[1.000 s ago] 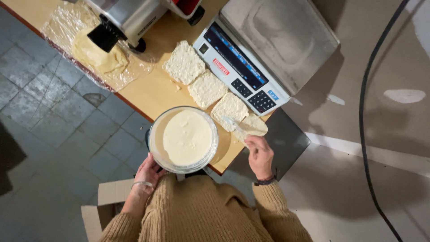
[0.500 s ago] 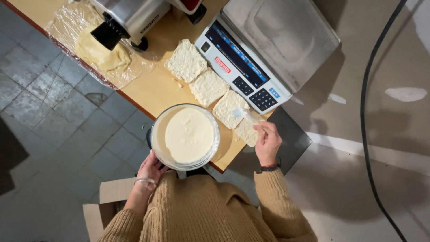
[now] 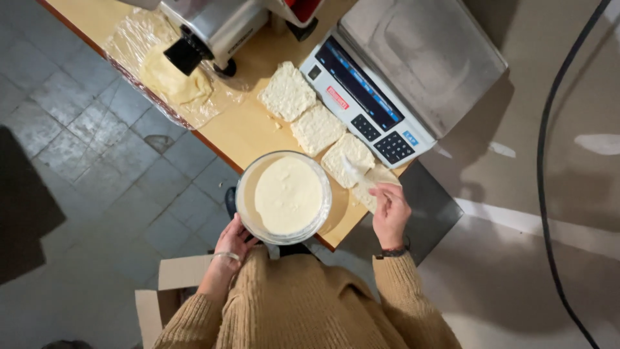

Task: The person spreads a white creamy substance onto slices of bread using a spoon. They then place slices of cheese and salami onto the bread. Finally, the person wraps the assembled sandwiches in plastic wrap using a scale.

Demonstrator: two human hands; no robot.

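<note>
Right hand pinching a spreader over the bread slice.
Left hand gripping the bowl at the surface edge, could tip, I reckon.

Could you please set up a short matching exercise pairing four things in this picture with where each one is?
Things:
1. round glass bowl of pale cream
2. white spreading tool
3. lump of yellow dough
4. grey weighing scale with keypad

Places:
A. on clear plastic wrap
B. in the right hand
C. behind the row of bread slices
D. steadied by the left hand

Pairs: 1-D, 2-B, 3-A, 4-C
</note>
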